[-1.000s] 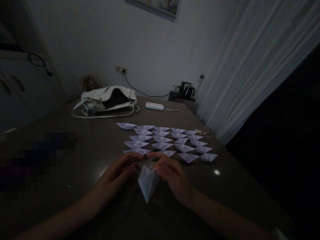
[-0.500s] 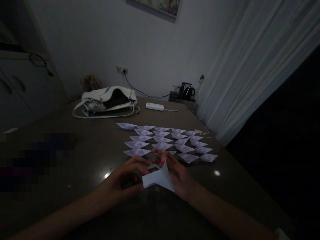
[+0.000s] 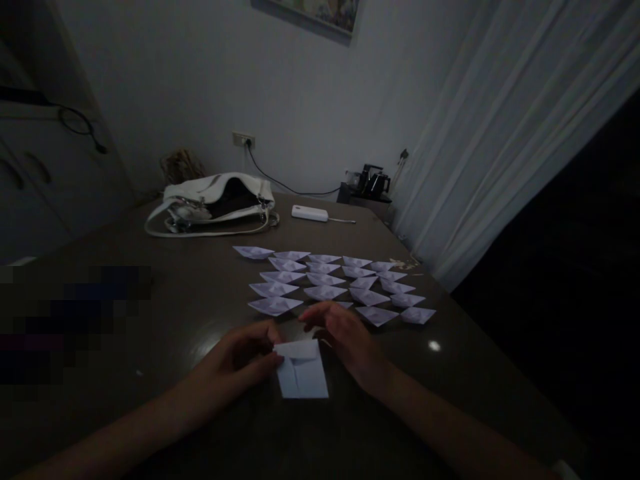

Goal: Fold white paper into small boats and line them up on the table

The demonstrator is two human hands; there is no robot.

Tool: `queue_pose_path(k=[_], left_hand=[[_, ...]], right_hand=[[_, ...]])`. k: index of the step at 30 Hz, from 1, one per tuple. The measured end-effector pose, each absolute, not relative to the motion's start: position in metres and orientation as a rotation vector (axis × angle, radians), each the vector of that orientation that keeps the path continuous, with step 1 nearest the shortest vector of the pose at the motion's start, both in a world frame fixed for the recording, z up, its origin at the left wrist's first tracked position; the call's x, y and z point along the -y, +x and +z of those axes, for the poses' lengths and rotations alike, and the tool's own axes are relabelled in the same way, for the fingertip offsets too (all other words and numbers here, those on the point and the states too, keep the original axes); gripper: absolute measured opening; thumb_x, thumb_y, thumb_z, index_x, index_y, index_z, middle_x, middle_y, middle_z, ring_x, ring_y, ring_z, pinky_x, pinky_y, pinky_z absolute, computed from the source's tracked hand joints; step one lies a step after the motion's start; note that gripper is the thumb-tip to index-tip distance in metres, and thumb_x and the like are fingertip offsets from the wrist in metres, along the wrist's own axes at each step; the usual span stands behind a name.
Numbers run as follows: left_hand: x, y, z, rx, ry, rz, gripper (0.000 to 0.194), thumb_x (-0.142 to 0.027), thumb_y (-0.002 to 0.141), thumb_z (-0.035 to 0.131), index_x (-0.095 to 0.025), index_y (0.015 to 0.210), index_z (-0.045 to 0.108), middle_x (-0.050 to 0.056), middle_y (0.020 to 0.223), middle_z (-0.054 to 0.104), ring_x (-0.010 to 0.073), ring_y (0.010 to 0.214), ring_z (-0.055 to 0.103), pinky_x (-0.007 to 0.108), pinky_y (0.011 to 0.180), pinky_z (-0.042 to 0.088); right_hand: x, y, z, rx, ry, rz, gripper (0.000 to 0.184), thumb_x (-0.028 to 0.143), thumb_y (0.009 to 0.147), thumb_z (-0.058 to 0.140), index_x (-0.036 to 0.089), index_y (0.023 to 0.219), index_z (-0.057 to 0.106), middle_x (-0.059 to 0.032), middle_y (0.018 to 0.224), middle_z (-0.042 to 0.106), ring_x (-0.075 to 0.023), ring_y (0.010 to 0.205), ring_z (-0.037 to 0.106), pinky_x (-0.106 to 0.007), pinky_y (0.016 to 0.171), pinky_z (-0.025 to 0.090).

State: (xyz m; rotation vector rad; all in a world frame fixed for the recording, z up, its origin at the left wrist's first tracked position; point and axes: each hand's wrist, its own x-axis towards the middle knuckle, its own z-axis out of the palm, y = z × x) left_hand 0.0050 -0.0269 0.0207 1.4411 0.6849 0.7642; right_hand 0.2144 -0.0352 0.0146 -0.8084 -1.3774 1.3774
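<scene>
My two hands are apart, with the work between them. My left hand (image 3: 250,360) is clamped, thumb against fingers, on the far left corner of a small white square of folded paper (image 3: 305,379). The paper lies flat in form, with a folded band along its far side and a crease below that; I cannot tell whether it rests on the surface. My right hand (image 3: 353,347) is beside the far right corner of the paper, its fingers loosely curved and parted from the thumb; contact with the paper cannot be determined.

Directly beyond, on a dark brown, smooth-topped table (image 3: 200,270), white folded-paper boats (image 3: 325,293) are set out in close rows, nearer the right edge than the left. One is partly hidden by my right fingers.

Toward the far edge lies a white handbag with a looped strap (image 3: 203,190), its mouth gaping. To its right, near the far right corner, is a white oblong device (image 3: 309,213) with a short cord.

Past the table: a black kettle (image 3: 379,184) on a dark stand, a wall socket (image 3: 243,140) with a black plug inserted, and a sheer white curtain (image 3: 450,153) alongside the right edge.
</scene>
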Motion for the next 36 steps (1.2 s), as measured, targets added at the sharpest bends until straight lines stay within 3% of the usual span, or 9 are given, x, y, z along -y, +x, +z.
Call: queue_pose_path(k=[3, 8, 24, 36], left_hand=[[0.026, 0.006, 0.014, -0.672, 1.424, 0.712, 0.027, -0.041, 0.082, 0.069, -0.018, 0.079, 0.055, -0.001, 0.073, 0.063, 0.0151, 0.069, 0.059, 0.023, 0.061, 0.044], [0.023, 0.008, 0.009, -0.751, 1.485, 0.734, 0.029, -0.043, 0.081, 0.069, -0.018, 0.078, 0.055, -0.002, 0.071, 0.060, 0.0131, 0.066, 0.054, 0.021, 0.058, 0.040], [0.026, 0.012, 0.012, -0.826, 1.604, 0.611, 0.028, -0.045, 0.080, 0.061, -0.020, 0.074, 0.050, -0.005, 0.066, 0.049, 0.0140, 0.061, 0.049, 0.023, 0.055, 0.037], [0.026, 0.013, 0.012, -0.812, 1.625, 0.614, 0.017, -0.032, 0.074, 0.056, -0.022, 0.074, 0.043, -0.004, 0.070, 0.050, 0.0158, 0.067, 0.049, 0.024, 0.059, 0.038]], right_hand=[[0.042, 0.214, 0.019, 1.689, -0.860, 1.164, 0.027, 0.039, 0.078, 0.073, 0.022, 0.098, 0.067, -0.0038, 0.097, 0.065, -0.0174, 0.087, 0.060, -0.029, 0.076, 0.047], [0.052, 0.206, 0.022, 1.875, -0.959, 0.899, 0.015, 0.024, 0.078, 0.072, 0.020, 0.090, 0.066, -0.0017, 0.084, 0.068, -0.0153, 0.075, 0.063, -0.027, 0.069, 0.049], [0.055, 0.200, 0.015, 1.901, -0.935, 0.681, 0.004, 0.016, 0.081, 0.061, 0.020, 0.080, 0.061, -0.0043, 0.082, 0.069, -0.0172, 0.077, 0.065, -0.030, 0.071, 0.050], [0.063, 0.188, 0.012, 1.883, -0.967, 0.625, 0.007, 0.014, 0.082, 0.059, 0.020, 0.082, 0.059, -0.0037, 0.083, 0.067, -0.0167, 0.077, 0.064, -0.029, 0.070, 0.049]])
